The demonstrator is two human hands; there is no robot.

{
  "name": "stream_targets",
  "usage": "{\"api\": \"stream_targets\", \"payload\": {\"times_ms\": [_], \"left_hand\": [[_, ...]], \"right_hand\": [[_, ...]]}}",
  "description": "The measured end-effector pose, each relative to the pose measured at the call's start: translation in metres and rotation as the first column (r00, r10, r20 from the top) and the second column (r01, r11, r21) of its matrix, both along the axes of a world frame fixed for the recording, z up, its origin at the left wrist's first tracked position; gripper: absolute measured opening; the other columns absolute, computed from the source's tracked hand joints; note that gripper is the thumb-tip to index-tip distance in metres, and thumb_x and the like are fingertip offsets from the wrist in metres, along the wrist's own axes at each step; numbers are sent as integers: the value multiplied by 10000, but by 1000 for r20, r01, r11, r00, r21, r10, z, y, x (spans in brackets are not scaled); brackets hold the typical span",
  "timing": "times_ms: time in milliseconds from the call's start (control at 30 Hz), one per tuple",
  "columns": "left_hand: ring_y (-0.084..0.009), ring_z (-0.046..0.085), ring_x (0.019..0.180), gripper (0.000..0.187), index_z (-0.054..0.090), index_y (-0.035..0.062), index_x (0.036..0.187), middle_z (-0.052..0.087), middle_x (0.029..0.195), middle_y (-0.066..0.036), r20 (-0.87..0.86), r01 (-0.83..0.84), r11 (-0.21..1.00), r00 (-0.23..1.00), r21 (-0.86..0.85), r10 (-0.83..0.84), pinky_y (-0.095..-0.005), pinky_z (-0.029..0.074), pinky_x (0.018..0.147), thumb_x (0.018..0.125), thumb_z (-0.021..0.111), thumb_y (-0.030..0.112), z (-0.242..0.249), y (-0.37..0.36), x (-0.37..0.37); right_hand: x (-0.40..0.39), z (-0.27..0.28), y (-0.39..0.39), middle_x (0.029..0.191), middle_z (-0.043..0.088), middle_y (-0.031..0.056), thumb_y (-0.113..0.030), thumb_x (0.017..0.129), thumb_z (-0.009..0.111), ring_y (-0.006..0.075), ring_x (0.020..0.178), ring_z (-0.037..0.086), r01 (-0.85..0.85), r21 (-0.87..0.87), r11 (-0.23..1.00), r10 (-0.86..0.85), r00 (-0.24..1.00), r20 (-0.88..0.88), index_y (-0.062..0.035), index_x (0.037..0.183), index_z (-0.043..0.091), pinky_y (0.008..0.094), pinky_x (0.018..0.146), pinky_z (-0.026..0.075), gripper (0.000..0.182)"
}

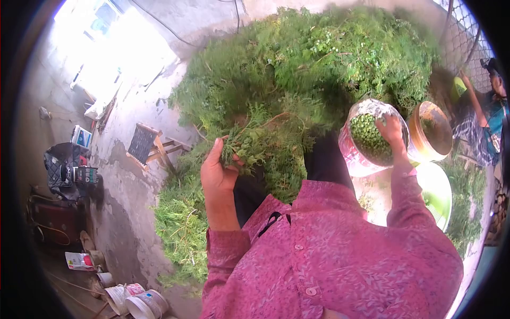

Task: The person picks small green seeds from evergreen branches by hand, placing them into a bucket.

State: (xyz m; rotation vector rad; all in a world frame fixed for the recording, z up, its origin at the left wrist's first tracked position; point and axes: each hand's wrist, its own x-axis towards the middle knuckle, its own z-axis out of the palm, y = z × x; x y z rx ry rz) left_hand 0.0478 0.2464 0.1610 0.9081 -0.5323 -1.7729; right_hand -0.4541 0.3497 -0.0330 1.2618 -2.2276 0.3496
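Note:
My left hand (222, 167) is closed round a leafy green sprig (252, 139), held over my lap. Off to the right, my right hand (390, 129) reaches into a pink and white bucket (357, 159) that holds many small green pods or berries (365, 132). Its fingertips are at the green pieces, and whether they hold any is too small to tell. A large heap of feathery green branches (297, 58) lies in front of me, with more branches beside my left arm.
A yellowish bucket (450, 143) stands right of the pink one, near a pale green basin (436, 196). A small stool (143, 144) is at the left. Another person (491, 111) sits at the far right. White buckets (146, 305) lie at the lower left.

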Motion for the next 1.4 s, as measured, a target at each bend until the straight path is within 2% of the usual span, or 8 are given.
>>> {"api": "stream_targets", "payload": {"times_ms": [67,133,233,633,867,1100,1267,1400], "left_hand": [[-149,519,615,208,577,56,974,590,827,-46,-36,-6,1000,999,30,7,-291,414,539,820,620,189,4,0,-1],[-129,503,621,228,547,97,988,582,856,-35,-73,-30,994,997,106,38,-266,407,545,804,639,196,8,3,2],[-121,496,615,234,524,125,975,577,876,-28,-138,-29,994,990,107,44,-266,406,553,792,655,190,0,-2,5],[-94,503,606,182,511,105,924,541,761,-15,-393,52,982,919,180,23,-256,421,545,814,627,191,-5,1,7],[-116,493,594,155,518,60,897,541,708,-19,-296,-151,972,934,182,201,-247,424,552,858,561,203,15,24,-21],[-130,365,509,198,500,71,871,422,574,4,-406,-46,997,912,59,67,-248,324,494,892,501,268,-9,21,-4],[-116,314,437,197,515,72,865,394,540,13,-344,-55,987,933,151,105,-238,278,430,891,503,266,-9,27,-6],[-98,257,380,170,528,70,882,360,498,32,-354,-92,972,920,216,166,-229,220,349,901,483,233,6,31,-7]], "right_hand": [[-19,-23,6,826,631,75,-247,773,649,148,671,581,-84,-7,996,84,996,10,-24,1028,596,249,605,481,343],[-9,-7,14,755,605,83,-280,786,612,163,579,560,104,-48,993,5,381,924,-38,975,592,302,546,477,308],[34,38,10,621,524,15,-170,795,599,86,448,449,299,-302,905,351,-123,928,-25,881,588,235,413,381,169],[267,147,-26,925,611,99,-255,759,683,151,794,583,-536,-469,702,160,-523,837,13,1055,563,265,650,497,416],[353,159,-44,802,602,68,-274,779,651,116,713,581,-549,-662,510,143,-705,695,-13,1103,524,247,606,479,435],[354,154,-39,730,600,73,-201,822,579,140,625,584,-523,-656,544,236,-655,718,-5,958,571,271,567,470,239],[353,151,-43,716,587,187,-160,769,592,290,599,578,-797,-487,357,848,58,526,13,837,590,363,579,472,187],[340,107,-57,685,603,137,-140,798,551,237,613,601,-814,-261,519,752,289,592,-16,800,596,334,565,478,131]]}}
